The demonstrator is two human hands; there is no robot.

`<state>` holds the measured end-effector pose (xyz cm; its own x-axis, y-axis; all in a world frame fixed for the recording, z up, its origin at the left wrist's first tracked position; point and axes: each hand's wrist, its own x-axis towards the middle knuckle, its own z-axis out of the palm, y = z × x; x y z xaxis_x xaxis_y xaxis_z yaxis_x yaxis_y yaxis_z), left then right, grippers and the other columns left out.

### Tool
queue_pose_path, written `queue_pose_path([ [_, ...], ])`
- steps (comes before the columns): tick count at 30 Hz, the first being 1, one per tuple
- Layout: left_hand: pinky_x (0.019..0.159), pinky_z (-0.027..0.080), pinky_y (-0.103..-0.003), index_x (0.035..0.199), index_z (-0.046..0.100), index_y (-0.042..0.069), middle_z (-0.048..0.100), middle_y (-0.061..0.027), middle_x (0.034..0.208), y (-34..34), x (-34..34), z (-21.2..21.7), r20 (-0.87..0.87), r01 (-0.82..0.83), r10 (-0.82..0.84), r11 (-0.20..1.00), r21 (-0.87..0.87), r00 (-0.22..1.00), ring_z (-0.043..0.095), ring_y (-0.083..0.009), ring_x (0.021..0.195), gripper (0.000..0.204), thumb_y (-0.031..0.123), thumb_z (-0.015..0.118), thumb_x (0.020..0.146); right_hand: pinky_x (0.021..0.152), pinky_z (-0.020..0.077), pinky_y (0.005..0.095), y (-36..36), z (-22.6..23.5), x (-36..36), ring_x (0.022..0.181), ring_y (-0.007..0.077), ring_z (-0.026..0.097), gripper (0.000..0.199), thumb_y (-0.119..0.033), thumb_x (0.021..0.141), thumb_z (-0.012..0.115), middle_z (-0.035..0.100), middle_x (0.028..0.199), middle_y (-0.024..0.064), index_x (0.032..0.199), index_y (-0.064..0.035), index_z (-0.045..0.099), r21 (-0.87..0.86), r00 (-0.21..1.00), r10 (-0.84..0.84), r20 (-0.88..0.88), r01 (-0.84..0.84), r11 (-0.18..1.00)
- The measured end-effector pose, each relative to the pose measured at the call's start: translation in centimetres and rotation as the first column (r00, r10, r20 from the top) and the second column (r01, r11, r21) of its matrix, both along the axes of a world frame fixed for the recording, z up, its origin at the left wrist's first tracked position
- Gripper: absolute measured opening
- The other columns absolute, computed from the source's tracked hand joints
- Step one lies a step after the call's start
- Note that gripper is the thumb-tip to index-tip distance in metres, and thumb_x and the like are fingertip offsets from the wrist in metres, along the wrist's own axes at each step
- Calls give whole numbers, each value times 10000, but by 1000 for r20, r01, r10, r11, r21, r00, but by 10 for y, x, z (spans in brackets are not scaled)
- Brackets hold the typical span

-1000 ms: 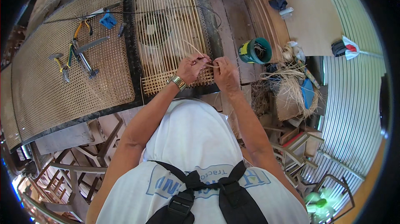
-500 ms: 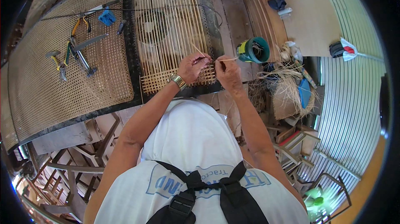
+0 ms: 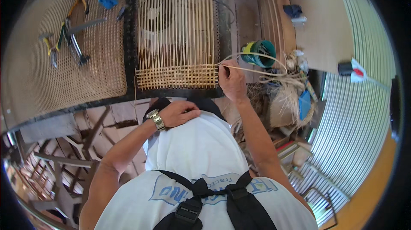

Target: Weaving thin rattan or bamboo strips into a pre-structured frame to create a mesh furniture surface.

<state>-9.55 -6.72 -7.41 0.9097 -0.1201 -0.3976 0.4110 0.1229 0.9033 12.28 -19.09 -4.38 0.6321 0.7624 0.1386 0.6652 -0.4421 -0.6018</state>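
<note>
The left hand has come off the woven strip of the chair frame — a second ago it was up at the weave beside the other hand; now it rests low against the white shirt. The right hand has slid to the frame's right edge, pinching a cane strand now drawn out sideways — looping toward the green cup.

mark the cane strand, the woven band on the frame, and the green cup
cane strand (image 3: 252, 69), head view, middle of the strand right of the hand
woven band (image 3: 177, 77), head view, centre of the weave
green cup (image 3: 259, 53), head view, rim
</note>
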Motion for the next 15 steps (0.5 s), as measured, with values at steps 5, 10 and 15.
queue_pose_path([
  [5,956,508,-398,1240,664,87,703,-139,1172,-62,3,-104,-378,-202,187,979,0,907,667,-250,1084,389,379,537,1016,687,503,429,6,6,15,776,390,613,88,-42,916,619,601,895,165,992,-29,576,-47,979,204,2,-204,978],
  [10,1119,391,-473,1461,484,142,507,-144,1475,-115,28,-204,14,-374,398,848,375,917,500,-300,1335,556,488,443,1028,671,495,401,4,3,46,761,346,609,79,-48,947,614,598,903,148,1013,-23,579,-23,906,423,-8,-423,906],
  [15,1114,399,-491,1486,447,161,476,-123,1502,-142,72,-241,30,-252,409,501,828,912,495,-308,1335,599,531,419,1016,628,464,318,-4,-2,46,684,250,575,84,-86,957,641,582,832,116,965,-10,606,-113,941,225,-254,-260,959],
])
